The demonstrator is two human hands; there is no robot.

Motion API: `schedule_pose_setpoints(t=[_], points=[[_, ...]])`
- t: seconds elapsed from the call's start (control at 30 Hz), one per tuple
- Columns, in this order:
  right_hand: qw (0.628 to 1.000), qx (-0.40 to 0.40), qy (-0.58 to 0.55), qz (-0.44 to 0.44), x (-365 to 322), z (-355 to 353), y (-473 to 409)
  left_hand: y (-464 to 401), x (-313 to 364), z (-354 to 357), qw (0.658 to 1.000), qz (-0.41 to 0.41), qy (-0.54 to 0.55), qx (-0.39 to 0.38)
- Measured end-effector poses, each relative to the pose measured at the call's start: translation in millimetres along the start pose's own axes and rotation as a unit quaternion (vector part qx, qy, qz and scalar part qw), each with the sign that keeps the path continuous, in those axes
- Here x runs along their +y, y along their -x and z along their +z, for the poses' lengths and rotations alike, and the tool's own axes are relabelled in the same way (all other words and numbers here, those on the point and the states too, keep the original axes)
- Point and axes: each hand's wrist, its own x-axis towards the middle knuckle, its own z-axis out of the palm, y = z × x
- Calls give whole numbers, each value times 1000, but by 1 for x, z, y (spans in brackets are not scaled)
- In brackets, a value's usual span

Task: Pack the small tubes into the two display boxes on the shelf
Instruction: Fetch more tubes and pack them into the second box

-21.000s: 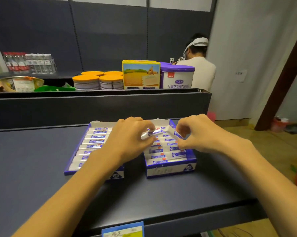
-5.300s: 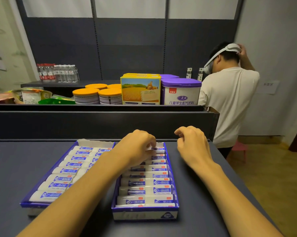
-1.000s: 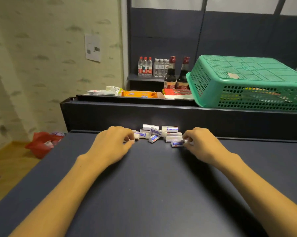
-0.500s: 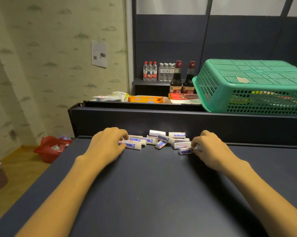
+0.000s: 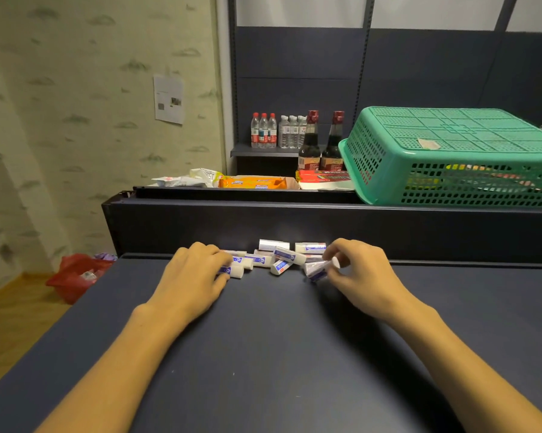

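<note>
Right hand [image 5: 362, 276]: fingers curled, thumb and fingertips pinching one small tube [image 5: 319, 268] at the right end of the loose pile, its capped end tipped up off the shelf.
Left hand [image 5: 194, 276]: palm down, fingers bent over the left end of the pile, pressing on the nearest tube [image 5: 232, 270]; whether it truly grips that tube I cannot tell.
Loose tubes [image 5: 282, 256]: a small scatter at the far edge of the dark shelf [image 5: 279, 354], against the back riser, lying at mixed angles, several touching.
Display boxes: not in view, so the tubes must be carried off to the right to reach them.
Doing it well: gather several tubes per hand, turn them parallel with caps one way, and close the fingers fully before lifting, since round tubes are likely to roll.
Risk: a tube nudged sideways could slip along the riser out of easy reach.
Beyond: green basket [image 5: 451, 157] upturned on the upper ledge, far right; two dark sauce bottles [image 5: 321, 142] and snack packets [image 5: 251, 182] to its left.
Change from half a second ago: right hand's tube is lifted higher; left hand has slid further over its tubes; pile otherwise unmoved.
</note>
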Motion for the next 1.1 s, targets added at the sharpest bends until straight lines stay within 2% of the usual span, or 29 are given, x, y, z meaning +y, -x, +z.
schedule_pose_setpoints(t=[0.13, 0.27, 0.47, 0.57, 0.7, 0.83, 0.93, 1.1], points=[[997, 43, -57, 20, -6, 5, 1, 1, 1, 1, 1000, 8, 5, 17], [992, 73, -97, 40, -11, 14, 3, 4, 5, 1, 1000, 19, 7, 3], [988, 89, -129, 9, -18, 24, 9, 6, 12, -4, 999, 35, 18, 10], [988, 105, -116, 4, -23, 26, 15, 7, 19, -4, 997, 42, 55, 19], [978, 120, -163, 54, -29, 22, 17, 8, 23, -4, 991, 71, 115, 26], [972, 132, -174, 87, -32, 14, 25, 4, 27, -1, 967, 76, 243, 22], [972, 122, -171, 105, -30, 1, 38, 3, 36, -4, 954, 74, 291, 20], [981, 92, -127, 113, -15, -28, 64, 6, 65, -25, 926, 93, 364, -26]])
